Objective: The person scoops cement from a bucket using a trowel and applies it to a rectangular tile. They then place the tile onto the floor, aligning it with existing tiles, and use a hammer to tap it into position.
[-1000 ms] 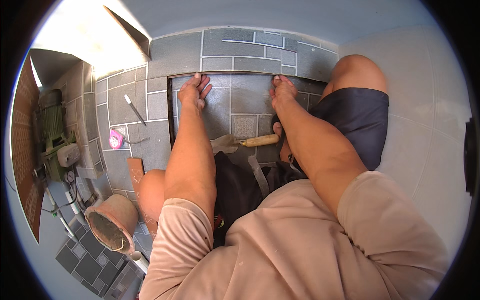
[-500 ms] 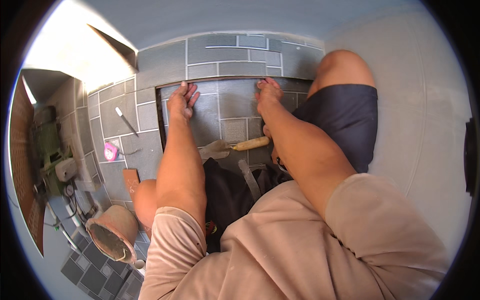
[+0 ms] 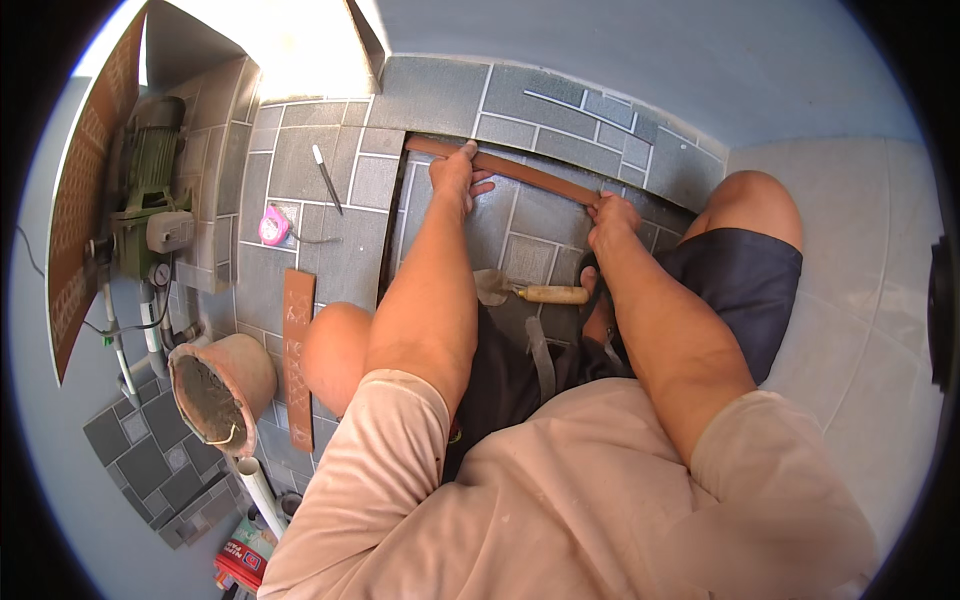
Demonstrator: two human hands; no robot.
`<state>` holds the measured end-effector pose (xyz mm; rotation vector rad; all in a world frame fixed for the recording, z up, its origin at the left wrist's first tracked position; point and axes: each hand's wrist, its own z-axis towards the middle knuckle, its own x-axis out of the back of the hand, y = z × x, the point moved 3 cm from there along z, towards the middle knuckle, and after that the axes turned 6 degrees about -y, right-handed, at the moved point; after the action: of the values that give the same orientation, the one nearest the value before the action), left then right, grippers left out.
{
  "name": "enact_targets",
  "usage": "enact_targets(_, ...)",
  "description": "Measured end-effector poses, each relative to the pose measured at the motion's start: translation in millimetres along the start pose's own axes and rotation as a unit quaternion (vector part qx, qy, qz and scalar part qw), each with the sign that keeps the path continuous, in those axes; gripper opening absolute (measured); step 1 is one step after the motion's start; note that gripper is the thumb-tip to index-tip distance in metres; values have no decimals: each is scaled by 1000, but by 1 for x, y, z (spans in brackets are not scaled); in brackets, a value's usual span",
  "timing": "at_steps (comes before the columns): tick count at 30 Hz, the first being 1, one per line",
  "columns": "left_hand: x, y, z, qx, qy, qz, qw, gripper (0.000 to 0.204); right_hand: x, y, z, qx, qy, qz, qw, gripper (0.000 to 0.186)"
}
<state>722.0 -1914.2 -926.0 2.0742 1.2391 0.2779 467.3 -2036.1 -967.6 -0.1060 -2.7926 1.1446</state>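
A long reddish-brown tile strip (image 3: 530, 176) spans the space between my hands, along the far edge of a recessed section of grey patterned floor tile (image 3: 480, 212). My left hand (image 3: 456, 180) grips it towards its left end, thumb on top and some fingers spread below. At the strip's right end, my right hand (image 3: 613, 217) is closed on it. A trowel (image 3: 553, 294) with a wooden handle lies on the tiles between my forearms, its blade pointing left. Dark gaps show along the recess's left and far sides.
On my left lie a marker (image 3: 326, 178), a pink tape measure (image 3: 273, 226) and another brown tile strip (image 3: 298, 350). A bucket (image 3: 240, 370) of grey mortar stands near a green pump (image 3: 150, 180) with pipes. Walls rise ahead and at right.
The view has turned, so the scene sits further right. The brown strip's broad face now shows between my hands, where only a thin dark line showed before.
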Motion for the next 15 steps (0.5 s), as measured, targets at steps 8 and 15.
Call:
enact_targets(8,-31,-38,-16,91,-80,-48,991,25,15,-19,-28,-16,106,-226,968,41)
enact_targets(15,-3,20,-97,5,-16,-9,1000,27,-3,-10,-64,-54,91,-309,945,34)
